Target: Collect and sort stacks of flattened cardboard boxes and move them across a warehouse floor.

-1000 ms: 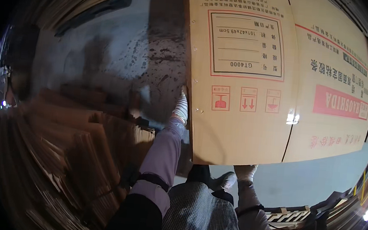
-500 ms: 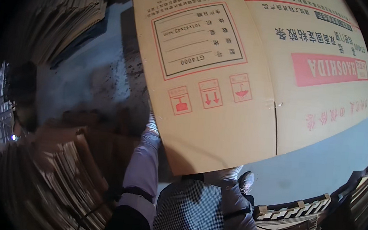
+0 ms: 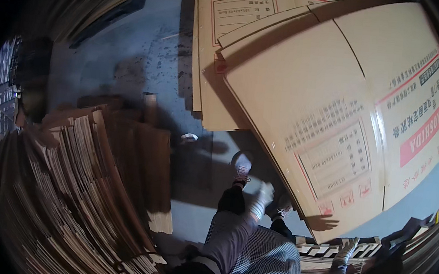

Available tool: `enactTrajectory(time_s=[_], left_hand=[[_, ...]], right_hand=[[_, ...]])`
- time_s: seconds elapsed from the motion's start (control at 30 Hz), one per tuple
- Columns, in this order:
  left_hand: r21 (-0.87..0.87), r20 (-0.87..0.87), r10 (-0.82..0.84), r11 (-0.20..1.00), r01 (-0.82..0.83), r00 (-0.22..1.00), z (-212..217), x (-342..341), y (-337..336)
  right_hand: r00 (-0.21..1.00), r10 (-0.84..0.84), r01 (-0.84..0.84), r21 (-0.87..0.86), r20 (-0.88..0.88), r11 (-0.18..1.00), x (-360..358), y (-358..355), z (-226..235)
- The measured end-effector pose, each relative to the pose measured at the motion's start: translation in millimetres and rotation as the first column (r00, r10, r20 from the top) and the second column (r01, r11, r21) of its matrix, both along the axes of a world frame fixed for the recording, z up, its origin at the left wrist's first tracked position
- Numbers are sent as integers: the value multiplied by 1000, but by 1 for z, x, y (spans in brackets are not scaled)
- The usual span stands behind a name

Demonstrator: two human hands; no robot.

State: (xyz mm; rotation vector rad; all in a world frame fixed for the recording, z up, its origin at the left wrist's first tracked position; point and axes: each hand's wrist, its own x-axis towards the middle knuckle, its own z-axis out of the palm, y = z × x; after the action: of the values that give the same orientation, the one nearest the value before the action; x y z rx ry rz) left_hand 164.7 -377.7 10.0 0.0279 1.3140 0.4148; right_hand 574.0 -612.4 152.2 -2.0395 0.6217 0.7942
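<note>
The big flattened cardboard box (image 3: 346, 122) hangs tilted in the air above the floor (image 3: 132, 61), overlapping another flat box (image 3: 222, 43) lying there. Neither gloved hand grips it: the left hand (image 3: 262, 195) sits just off its lower edge, fingers loosely curled, and the right hand (image 3: 348, 248) is spread open below its corner. Loose like this, the sheet could slide crooked, land on the shoe (image 3: 241, 166), or knock the cardboard stack (image 3: 84, 188).

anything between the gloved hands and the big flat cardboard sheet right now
Nothing visible. The left hand and right hand are both off the cardboard sheet, with only open air and the blue floor behind the gap.
</note>
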Motion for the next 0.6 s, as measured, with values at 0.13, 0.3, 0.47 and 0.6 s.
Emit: enactTrajectory(time_s=[0.13,0.3,0.47,0.6], left_hand=[[524,-523,234,847,92,820,57,-31,228],[608,-791,221,387,693,571,54,-21,436],[271,-809,-103,808,523,579,27,-18,555],[393,-643,-52,834,388,764,30,18,531]], right_hand=[[764,540,-574,-11,354,819,-91,123,40],[366,878,-274,-865,310,420,-120,206,-71],[373,735,-261,-696,566,669,-133,228,-77],[361,774,-219,-760,520,612,-128,215,-78]])
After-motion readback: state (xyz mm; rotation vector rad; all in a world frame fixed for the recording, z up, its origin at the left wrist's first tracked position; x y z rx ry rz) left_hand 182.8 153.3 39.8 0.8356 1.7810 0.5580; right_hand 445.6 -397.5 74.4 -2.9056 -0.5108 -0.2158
